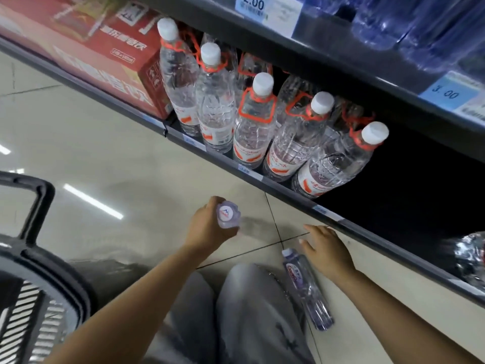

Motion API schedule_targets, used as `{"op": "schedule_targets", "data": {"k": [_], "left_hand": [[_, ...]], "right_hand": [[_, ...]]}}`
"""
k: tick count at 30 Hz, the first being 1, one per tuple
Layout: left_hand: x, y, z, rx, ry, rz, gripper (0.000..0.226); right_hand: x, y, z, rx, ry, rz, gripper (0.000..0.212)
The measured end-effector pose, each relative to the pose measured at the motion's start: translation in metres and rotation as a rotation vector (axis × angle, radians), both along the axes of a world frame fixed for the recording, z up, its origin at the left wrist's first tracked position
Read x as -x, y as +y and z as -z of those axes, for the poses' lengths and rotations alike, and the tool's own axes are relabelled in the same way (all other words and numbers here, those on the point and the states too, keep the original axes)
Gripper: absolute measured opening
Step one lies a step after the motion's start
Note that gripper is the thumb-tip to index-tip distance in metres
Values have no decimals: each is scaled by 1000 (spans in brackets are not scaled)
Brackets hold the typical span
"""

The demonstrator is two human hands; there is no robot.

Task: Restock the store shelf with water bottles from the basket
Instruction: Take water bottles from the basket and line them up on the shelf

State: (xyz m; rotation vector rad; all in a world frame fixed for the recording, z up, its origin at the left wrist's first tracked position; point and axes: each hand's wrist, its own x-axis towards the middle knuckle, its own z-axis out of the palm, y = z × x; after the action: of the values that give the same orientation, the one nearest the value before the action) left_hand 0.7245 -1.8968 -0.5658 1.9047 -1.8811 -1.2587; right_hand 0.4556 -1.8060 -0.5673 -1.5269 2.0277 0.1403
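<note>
Left hand (210, 229) grips bottle (227, 215) beside basket (39, 271)

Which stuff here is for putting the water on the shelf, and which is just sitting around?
For the job:
- small bottle held in the left hand
- small bottle on the floor by the open right hand
- black basket
- shelf edge

Just there:
- big bottles with orange handles
- red box
- price tags
</note>
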Motion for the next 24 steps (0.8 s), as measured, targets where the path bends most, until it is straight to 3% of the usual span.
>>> {"op": "schedule_targets", "data": {"k": [5, 8, 12, 15, 17, 21, 24], "left_hand": [[4, 0, -17, 125, 26, 51, 55], [3, 1, -12, 94, 41, 81, 46], [3, 9, 6, 8, -6, 153, 65], [2, 22, 9, 90, -31, 101, 75], [-1, 31, 4, 94, -44, 108, 63], [-6, 44, -11, 139, 8, 84, 52], [-7, 47, -28, 169, 27, 105, 45]], "right_hand": [[13, 40, 45, -205, 87, 120, 47], [6, 67, 70, -304, 67, 198, 47], [-2, 94, 100, -304, 24, 311, 51], [-3, 113, 122, -332, -37, 429, 69], [-4, 123, 135, -286, -73, 498, 76], [-11, 133, 140, -184, -50, 481, 57], [-18, 130, 122, -158, -64, 493, 57]]}}
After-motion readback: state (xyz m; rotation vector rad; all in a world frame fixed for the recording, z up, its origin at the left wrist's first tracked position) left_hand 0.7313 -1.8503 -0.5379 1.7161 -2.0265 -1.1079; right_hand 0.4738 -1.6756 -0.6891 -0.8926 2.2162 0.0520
